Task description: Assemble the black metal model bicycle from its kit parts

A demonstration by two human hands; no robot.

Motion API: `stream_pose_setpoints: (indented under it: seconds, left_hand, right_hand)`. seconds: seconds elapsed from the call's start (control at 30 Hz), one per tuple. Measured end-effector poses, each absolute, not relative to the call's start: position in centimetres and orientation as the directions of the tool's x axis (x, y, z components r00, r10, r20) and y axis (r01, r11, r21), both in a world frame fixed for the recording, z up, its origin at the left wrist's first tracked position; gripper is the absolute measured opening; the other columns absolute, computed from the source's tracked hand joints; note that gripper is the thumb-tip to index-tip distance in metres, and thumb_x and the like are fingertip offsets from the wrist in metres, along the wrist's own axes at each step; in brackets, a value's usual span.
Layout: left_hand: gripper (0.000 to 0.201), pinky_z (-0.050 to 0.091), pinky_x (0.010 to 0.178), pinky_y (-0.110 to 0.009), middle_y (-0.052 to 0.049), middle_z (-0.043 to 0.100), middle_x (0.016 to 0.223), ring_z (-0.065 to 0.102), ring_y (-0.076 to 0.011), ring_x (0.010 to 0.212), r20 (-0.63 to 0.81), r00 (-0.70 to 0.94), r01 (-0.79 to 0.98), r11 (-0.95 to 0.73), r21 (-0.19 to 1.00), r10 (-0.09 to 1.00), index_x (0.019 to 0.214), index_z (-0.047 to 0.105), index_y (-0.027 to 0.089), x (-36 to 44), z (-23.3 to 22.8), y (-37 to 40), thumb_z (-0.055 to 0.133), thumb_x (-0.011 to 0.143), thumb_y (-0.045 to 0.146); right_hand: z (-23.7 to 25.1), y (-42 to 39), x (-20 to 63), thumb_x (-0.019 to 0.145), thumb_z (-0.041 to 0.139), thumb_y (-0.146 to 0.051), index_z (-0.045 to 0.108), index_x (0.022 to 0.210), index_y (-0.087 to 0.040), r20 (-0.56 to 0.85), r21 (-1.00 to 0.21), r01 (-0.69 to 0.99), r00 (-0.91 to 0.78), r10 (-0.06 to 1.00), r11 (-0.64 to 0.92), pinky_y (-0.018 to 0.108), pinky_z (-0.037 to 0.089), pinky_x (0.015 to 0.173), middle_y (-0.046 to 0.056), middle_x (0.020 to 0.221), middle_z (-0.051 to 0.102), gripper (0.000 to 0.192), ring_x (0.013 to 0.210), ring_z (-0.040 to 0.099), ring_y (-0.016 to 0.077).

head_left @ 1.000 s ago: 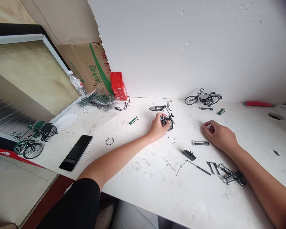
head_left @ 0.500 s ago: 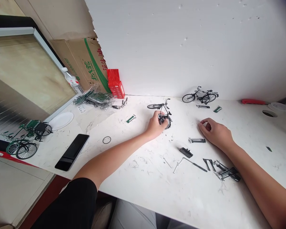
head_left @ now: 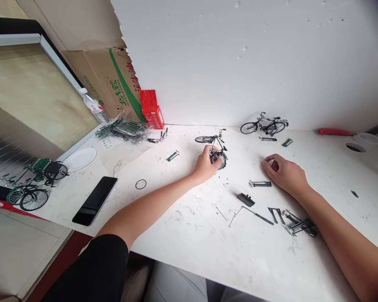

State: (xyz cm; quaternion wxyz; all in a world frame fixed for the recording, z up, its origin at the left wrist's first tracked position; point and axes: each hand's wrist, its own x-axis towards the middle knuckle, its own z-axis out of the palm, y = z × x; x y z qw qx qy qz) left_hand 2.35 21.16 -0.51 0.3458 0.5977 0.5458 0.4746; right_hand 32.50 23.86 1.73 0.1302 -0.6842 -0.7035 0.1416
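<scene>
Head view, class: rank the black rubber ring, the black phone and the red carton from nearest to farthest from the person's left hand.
1. Black rubber ring, left of the left hand.
2. Red carton, at the back wall.
3. Black phone, far left by the table edge.

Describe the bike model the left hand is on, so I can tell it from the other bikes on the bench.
Start at the white table and follow the left hand to its fingertips. There lies the partly built black bicycle model, near the back wall, left of the finished black bicycle. Unlike that upright one and the green bicycles at the far left edge, it is twisted and gripped at one wheel.
</scene>
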Motion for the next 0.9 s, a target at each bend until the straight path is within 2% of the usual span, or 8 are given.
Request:
stream_pose_setpoints:
  seconds: [0.23, 0.43, 0.6, 0.73, 0.83, 0.9]
  left_hand:
    - [0.029, 0.034, 0.061, -0.026, 0.01, 0.046, 0.061, 0.044, -0.0123, 0.055, 0.206, -0.039, 0.315, -0.184, 0.931, 0.978, 0.118, 0.058, 0.025, 2.4, -0.7, 21.3, 0.076, 0.097, 0.032]
    - [0.027, 0.034, 0.061, -0.026, 0.009, 0.048, 0.062, 0.045, -0.0128, 0.057, 0.213, -0.041, 0.315, -0.19, 0.93, 0.976, 0.118, 0.058, 0.025, 2.4, -0.8, 21.3, 0.074, 0.098, 0.032]
    - [0.028, 0.035, 0.06, -0.027, 0.009, 0.048, 0.065, 0.043, -0.0127, 0.057, 0.226, -0.04, 0.305, -0.204, 0.93, 0.973, 0.119, 0.058, 0.026, 2.3, -1.0, 21.3, 0.075, 0.097, 0.032]
    - [0.028, 0.035, 0.06, -0.027, 0.008, 0.049, 0.066, 0.044, -0.0119, 0.057, 0.223, -0.053, 0.307, -0.197, 0.931, 0.973, 0.117, 0.058, 0.025, 2.5, -0.9, 21.2, 0.076, 0.096, 0.03]
    - [0.028, 0.037, 0.063, -0.027, 0.008, 0.051, 0.07, 0.044, -0.011, 0.057, 0.234, -0.051, 0.293, -0.21, 0.933, 0.971, 0.117, 0.057, 0.025, 2.6, -0.8, 21.1, 0.076, 0.096, 0.028]
    - [0.028, 0.038, 0.063, -0.027, 0.008, 0.051, 0.071, 0.043, -0.0107, 0.057, 0.229, -0.054, 0.307, -0.202, 0.93, 0.972, 0.116, 0.058, 0.025, 2.6, -0.7, 21.1, 0.077, 0.095, 0.027]
  right_hand:
    - [2.0, 23.7, 32.5, 0.101, 0.053, -0.05, 0.059, 0.111, -0.025, -0.007, -0.391, 0.92, -0.032, 0.999, 0.027, 0.044, 0.04, 0.075, 0.015, 0.098, 0.076, 0.027, 0.086, 0.067, 0.0333]
    - [1.6, 23.8, 32.5, 0.101, 0.054, -0.049, 0.06, 0.108, -0.025, 0.021, -0.39, 0.92, -0.029, 0.999, 0.034, 0.043, 0.04, 0.073, 0.014, 0.093, 0.076, 0.026, 0.081, 0.065, 0.0302]
    - [1.4, 24.0, 33.0, 0.099, 0.054, -0.053, 0.063, 0.109, -0.026, 0.026, -0.368, 0.929, -0.043, 0.999, 0.05, 0.038, 0.042, 0.07, 0.01, 0.093, 0.077, 0.03, 0.078, 0.065, 0.027]
    - [2.5, 23.5, 33.4, 0.1, 0.053, -0.054, 0.069, 0.108, -0.026, 0.057, -0.369, 0.917, -0.138, 0.989, 0.15, 0.038, 0.045, 0.071, 0.008, 0.093, 0.078, 0.033, 0.079, 0.066, 0.0259]
    - [3.7, 22.9, 33.3, 0.101, 0.055, -0.057, 0.073, 0.106, -0.024, 0.112, -0.432, 0.867, -0.222, 0.969, 0.249, 0.038, 0.047, 0.075, 0.009, 0.092, 0.078, 0.038, 0.079, 0.066, 0.0244]
    - [4.4, 22.5, 33.2, 0.101, 0.057, -0.065, 0.077, 0.102, -0.024, 0.096, -0.476, 0.824, -0.298, 0.95, 0.307, 0.038, 0.048, 0.075, 0.009, 0.091, 0.077, 0.045, 0.078, 0.065, 0.0235]
